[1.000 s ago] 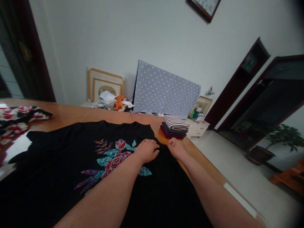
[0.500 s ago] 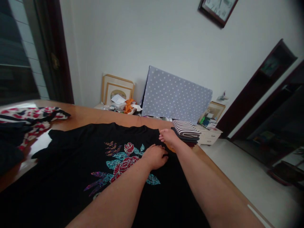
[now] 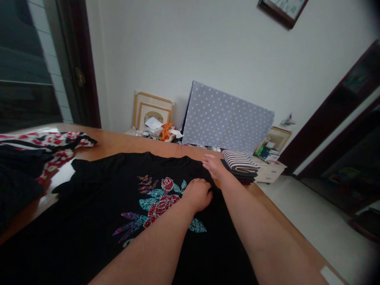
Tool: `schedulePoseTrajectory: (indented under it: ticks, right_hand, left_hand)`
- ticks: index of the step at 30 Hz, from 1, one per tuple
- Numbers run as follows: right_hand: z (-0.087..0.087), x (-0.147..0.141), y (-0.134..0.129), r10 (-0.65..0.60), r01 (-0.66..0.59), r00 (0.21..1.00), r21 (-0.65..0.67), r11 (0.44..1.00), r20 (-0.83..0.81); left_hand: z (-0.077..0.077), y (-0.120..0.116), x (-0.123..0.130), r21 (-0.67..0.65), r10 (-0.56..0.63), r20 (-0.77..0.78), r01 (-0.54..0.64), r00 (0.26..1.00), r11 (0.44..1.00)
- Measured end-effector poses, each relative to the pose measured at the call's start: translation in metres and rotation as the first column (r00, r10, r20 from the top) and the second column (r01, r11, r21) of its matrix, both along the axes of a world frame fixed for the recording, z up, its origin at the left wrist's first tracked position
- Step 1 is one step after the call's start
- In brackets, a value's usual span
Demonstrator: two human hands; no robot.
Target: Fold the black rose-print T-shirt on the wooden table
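A black T-shirt [image 3: 97,202] lies spread front up, with a sparkly flower design [image 3: 162,204] in red, teal and purple on its chest. My left hand [image 3: 198,194] rests on the shirt just right of the flowers, palm down, its fingers lying slightly bent on the fabric. Farther out, my right hand [image 3: 212,165] is at the shirt's right shoulder edge, fingers stretched out over the cloth. Part of the fabric beneath both hands is hidden, and my forearms cover some of the shirt's lower front.
Folded clothes with a striped piece on top [image 3: 240,161] are stacked beyond my right hand. Rumpled patterned clothing [image 3: 63,142] and dark clothing [image 3: 18,170] lie at the left of the wooden table [image 3: 113,144]. A dotted grey cloth [image 3: 225,116] stands draped against the wall.
My right hand's fingers have gone from bent together at the shirt's edge to stretched out flat. My left hand stays on the shirt. The view has shifted slightly.
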State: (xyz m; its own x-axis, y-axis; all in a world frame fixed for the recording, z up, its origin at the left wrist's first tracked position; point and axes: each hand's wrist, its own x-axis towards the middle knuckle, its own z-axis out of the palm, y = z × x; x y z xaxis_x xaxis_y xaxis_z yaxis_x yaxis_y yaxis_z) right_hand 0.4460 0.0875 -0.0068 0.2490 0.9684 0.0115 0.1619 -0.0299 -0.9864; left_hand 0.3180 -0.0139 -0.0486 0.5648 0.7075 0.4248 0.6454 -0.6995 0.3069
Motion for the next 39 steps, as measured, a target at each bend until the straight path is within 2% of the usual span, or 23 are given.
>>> schedulePoseTrajectory:
  ticks: [3,6,10,14,19,22,24,25,27,28,29,31,34,39]
  right_hand:
    - [0.002,0.006,-0.022,-0.080,0.080,0.996,0.013,0.997,-0.025]
    - [-0.009,0.015,-0.050,-0.146,0.145,0.989,-0.022,0.989,-0.032]
    - [-0.024,0.029,-0.082,-0.191,0.187,0.979,-0.066,0.980,-0.065]
    - [-0.022,0.040,-0.101,-0.197,0.194,0.976,-0.031,0.980,-0.096]
    - [-0.021,0.054,-0.122,-0.122,0.123,0.992,-0.043,0.991,0.037]
    - [-0.021,0.065,-0.132,-0.177,0.180,0.975,-0.014,0.984,0.131]
    - [-0.019,0.071,-0.139,-0.190,0.180,0.922,0.062,0.982,0.336]
    - [-0.017,0.073,-0.143,-0.167,0.136,0.855,0.099,0.986,0.491]
    - [-0.015,0.072,-0.153,-0.076,-0.024,0.624,0.117,0.993,0.778]
    - [-0.014,0.070,-0.158,-0.031,-0.103,0.501,0.096,0.990,0.865]
    - [-0.013,0.068,-0.162,0.005,-0.161,0.415,0.068,0.985,0.910]
    - [-0.013,0.062,-0.167,0.041,-0.216,0.316,0.030,0.976,0.948]
    - [-0.014,0.057,-0.164,0.048,-0.199,0.293,0.012,0.980,0.955]
    - [-0.013,0.061,-0.150,0.166,-0.164,0.370,-0.112,0.980,0.914]
  left_hand:
    - [-0.001,0.002,0.001,-0.018,0.053,0.040,-0.052,0.998,0.998]
    - [-0.002,0.004,0.002,-0.038,0.120,0.017,-0.119,0.993,0.992]
    - [-0.001,0.004,0.003,-0.040,0.115,-0.024,-0.115,0.993,0.993]
    - [0.000,0.003,0.002,-0.042,0.113,-0.017,-0.114,0.993,0.993]
    - [-0.002,0.004,0.002,-0.016,0.082,0.006,-0.082,0.997,0.997]
    - [-0.003,0.005,0.002,-0.010,0.077,-0.011,-0.078,0.997,0.997]
    - [-0.003,0.006,0.002,-0.011,0.078,-0.020,-0.078,0.997,0.997]
    - [-0.003,0.006,0.002,-0.011,0.079,-0.022,-0.079,0.997,0.997]
    - [-0.003,0.006,0.003,-0.009,0.081,-0.023,-0.081,0.996,0.997]
    - [-0.003,0.006,0.003,-0.006,0.081,-0.021,-0.081,0.996,0.997]
    - [-0.003,0.005,0.003,-0.003,0.080,-0.019,-0.080,0.997,0.997]
    - [-0.004,0.005,0.003,0.005,0.072,-0.014,-0.072,0.997,0.997]
    - [-0.004,0.005,0.002,0.004,0.062,-0.013,-0.061,0.998,0.998]
    - [-0.001,0.004,0.002,-0.034,0.067,-0.041,-0.068,0.997,0.997]
